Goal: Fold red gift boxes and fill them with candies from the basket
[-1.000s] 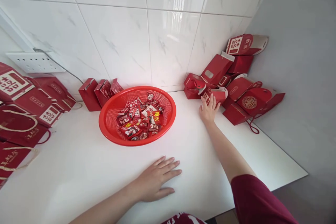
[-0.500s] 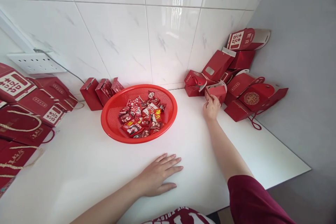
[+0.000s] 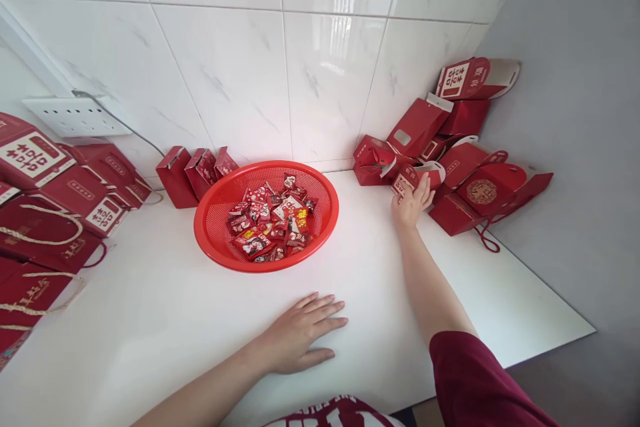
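Behind my work, a wall of glossy white tiles (image 3: 240, 67), faintly veined with grey, catches a window's reflection, and a flat grey panel (image 3: 565, 113) closes off the right side. The smooth white tabletop (image 3: 165, 307) runs up to both. On its left, angular red card boxes (image 3: 75, 190) are stacked behind red bags (image 3: 37, 290) with twisted-cord handles. On its right, a heap of red cartons (image 3: 457, 163) leans into the corner, several tipped over, some with rounded flaps. Between these groups, near the tiles, sits a round-rimmed red plastic basket (image 3: 267, 267) with finely perforated sides.

My left hand (image 3: 305, 330) lies palm down on the tabletop, fingers spread. My right hand (image 3: 413, 203) touches the near side of a small red box (image 3: 411, 175) at the heap's left foot; I cannot tell whether my fingers grip it. A white socket panel (image 3: 77, 117) is fixed to the wall, above three narrow red boxes (image 3: 179, 180) beside the basket. Shiny wrapped sweets (image 3: 270, 220) cover the basket's bottom.

White squares on several boxes bear a red 囍; the bags carry gold characters; one wrapper reads "LOVE".
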Available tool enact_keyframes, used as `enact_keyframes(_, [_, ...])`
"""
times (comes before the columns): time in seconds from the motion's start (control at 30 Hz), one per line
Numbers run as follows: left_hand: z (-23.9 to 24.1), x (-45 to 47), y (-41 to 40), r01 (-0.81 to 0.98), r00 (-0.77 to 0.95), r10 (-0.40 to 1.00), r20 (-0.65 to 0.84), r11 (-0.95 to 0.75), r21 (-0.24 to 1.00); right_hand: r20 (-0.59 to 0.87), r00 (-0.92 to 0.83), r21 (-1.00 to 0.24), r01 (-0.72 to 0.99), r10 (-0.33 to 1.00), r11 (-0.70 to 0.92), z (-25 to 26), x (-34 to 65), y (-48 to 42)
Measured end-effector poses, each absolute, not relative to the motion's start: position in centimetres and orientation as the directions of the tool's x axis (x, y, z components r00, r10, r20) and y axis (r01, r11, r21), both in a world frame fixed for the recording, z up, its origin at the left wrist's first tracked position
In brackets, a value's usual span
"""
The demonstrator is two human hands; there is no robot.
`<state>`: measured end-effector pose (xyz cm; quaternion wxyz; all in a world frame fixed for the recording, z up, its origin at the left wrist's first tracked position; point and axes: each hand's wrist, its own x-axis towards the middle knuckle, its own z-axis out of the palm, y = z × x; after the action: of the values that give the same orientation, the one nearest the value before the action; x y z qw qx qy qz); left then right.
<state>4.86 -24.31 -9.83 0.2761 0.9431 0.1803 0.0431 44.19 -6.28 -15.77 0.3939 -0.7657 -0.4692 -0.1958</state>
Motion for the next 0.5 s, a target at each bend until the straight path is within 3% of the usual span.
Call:
enact_keyframes(0.17, [-9.9,4.8,-24.2,0.318,0.929,0.369,-0.01,-0.787,0.528,0.61,0.48,-0.501,0.85,0.63,-0.163,-12.0,44.1,-7.3])
enact_keyframes(0.37, [-9.7,4.9,-24.3,0.325,0.932,0.36,-0.031,-0.796,0.51,0.579,0.428,-0.528,0.846,0.694,-0.081,-3.1,44.9,-11.5])
enact_keyframes(0.5, [-10.2,5.1,-24.2,0.294,0.934,0.354,0.053,-0.844,0.45,0.393,0.249,-0.771,0.613,0.885,0.169,2.3,42.8,-17.1])
